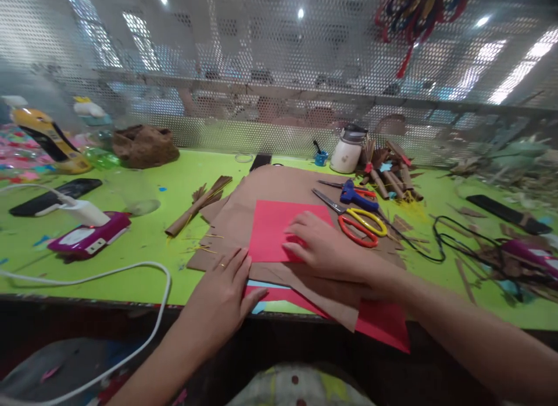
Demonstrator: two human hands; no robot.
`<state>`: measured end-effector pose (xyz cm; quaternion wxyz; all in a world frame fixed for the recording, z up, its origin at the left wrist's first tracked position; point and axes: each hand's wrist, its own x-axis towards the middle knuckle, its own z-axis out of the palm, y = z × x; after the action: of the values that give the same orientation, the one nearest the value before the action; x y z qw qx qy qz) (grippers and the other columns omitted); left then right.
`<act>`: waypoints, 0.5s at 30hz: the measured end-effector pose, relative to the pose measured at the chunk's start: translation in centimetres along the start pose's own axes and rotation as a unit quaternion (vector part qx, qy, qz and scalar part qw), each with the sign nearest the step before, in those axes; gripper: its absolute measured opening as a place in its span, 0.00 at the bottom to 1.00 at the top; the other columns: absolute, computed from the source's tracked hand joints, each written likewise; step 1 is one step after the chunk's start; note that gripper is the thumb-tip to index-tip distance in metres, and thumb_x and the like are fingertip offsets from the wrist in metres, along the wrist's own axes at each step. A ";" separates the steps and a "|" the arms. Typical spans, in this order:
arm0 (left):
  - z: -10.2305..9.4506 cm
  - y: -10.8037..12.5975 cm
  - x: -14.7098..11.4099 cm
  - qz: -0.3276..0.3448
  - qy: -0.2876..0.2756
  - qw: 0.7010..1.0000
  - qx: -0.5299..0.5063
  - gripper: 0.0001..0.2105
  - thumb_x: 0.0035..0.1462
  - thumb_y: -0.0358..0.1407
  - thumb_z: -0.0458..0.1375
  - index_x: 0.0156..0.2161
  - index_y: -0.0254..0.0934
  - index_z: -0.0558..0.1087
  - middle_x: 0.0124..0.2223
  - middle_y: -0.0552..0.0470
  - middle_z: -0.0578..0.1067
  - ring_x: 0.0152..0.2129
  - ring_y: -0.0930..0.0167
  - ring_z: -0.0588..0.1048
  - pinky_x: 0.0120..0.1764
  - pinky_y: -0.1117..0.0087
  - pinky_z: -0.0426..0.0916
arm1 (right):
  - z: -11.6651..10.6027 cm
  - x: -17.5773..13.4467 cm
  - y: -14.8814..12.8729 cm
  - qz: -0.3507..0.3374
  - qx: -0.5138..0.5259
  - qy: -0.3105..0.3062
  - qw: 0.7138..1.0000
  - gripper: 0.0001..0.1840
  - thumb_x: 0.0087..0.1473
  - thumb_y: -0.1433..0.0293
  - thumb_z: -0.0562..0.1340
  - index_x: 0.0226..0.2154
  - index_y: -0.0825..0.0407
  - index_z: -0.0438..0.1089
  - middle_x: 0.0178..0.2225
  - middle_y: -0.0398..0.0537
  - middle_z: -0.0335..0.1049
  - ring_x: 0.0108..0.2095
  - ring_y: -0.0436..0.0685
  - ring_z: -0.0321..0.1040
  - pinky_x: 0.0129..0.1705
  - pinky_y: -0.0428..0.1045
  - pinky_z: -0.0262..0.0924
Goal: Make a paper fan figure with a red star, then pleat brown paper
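Note:
A square sheet of red paper point(267, 231) lies on brown paper point(283, 182) in front of me. My left hand point(226, 287) rests flat beside the red sheet's lower left corner, fingers together and thumb out to the side. Over the right half of the sheet is my right hand point(311, 243), its fingers bent and apart, with nothing visible in them. Part of the sheet is hidden under that hand. Just beyond it, scissors point(351, 215) with one red and one yellow handle lie on the brown paper. A blue-handled glue gun point(355, 195) sits behind them.
A rolled brown paper bundle point(200, 205) lies to the left. Further left are a purple power socket point(91, 234) and a white cable point(168, 287). A white jug point(349, 149) and brown rolls point(394, 173) stand behind. A black cord point(436, 237) crosses the right side.

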<state>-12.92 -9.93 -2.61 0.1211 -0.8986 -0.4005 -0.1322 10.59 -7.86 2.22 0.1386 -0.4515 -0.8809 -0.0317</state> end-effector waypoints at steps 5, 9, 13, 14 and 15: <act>-0.2 0.4 0.0 -0.015 0.003 1.000 -0.004 0.24 0.58 0.45 0.49 0.51 0.26 0.68 0.54 0.35 0.67 0.53 0.57 0.64 0.52 0.56 0.62 | 2.6 7.4 0.0 -0.041 0.046 -0.142 0.988 0.17 0.50 0.60 0.60 0.35 0.57 0.71 0.36 0.54 0.70 0.36 0.56 0.64 0.34 0.48 0.56; -0.3 0.5 -0.1 -0.013 0.002 1.000 -0.014 0.23 0.59 0.43 0.49 0.51 0.25 0.68 0.54 0.36 0.68 0.52 0.56 0.64 0.51 0.55 0.62 | 3.3 9.9 0.6 -0.035 0.094 -0.229 0.968 0.15 0.46 0.65 0.63 0.34 0.59 0.72 0.30 0.49 0.72 0.28 0.51 0.63 0.27 0.44 0.52; -0.1 0.4 -0.2 -0.007 0.013 1.000 -0.028 0.21 0.59 0.42 0.50 0.49 0.26 0.69 0.52 0.37 0.70 0.52 0.57 0.64 0.52 0.56 0.61 | 3.8 10.3 0.8 -0.093 0.129 -0.213 0.964 0.10 0.47 0.73 0.61 0.35 0.58 0.72 0.30 0.46 0.71 0.29 0.49 0.63 0.29 0.43 0.53; -0.1 0.4 -0.3 -0.003 0.017 0.999 -0.031 0.20 0.59 0.42 0.49 0.49 0.27 0.69 0.52 0.38 0.70 0.52 0.58 0.64 0.53 0.56 0.61 | 3.9 10.1 0.7 -0.108 0.125 -0.191 0.968 0.10 0.47 0.75 0.60 0.35 0.58 0.73 0.31 0.47 0.71 0.30 0.50 0.63 0.31 0.43 0.54; 0.0 0.4 -0.3 0.000 0.021 0.999 -0.035 0.20 0.59 0.41 0.49 0.48 0.27 0.70 0.52 0.38 0.70 0.52 0.58 0.63 0.53 0.57 0.61 | 3.8 9.7 0.4 -0.124 0.113 -0.165 0.972 0.10 0.47 0.77 0.59 0.34 0.57 0.73 0.32 0.47 0.71 0.31 0.50 0.63 0.32 0.44 0.54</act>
<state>-12.76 -10.41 -2.70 0.0982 -0.8992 -0.3932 -0.1646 4.70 0.73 1.15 0.0365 -0.3195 -0.9384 0.1262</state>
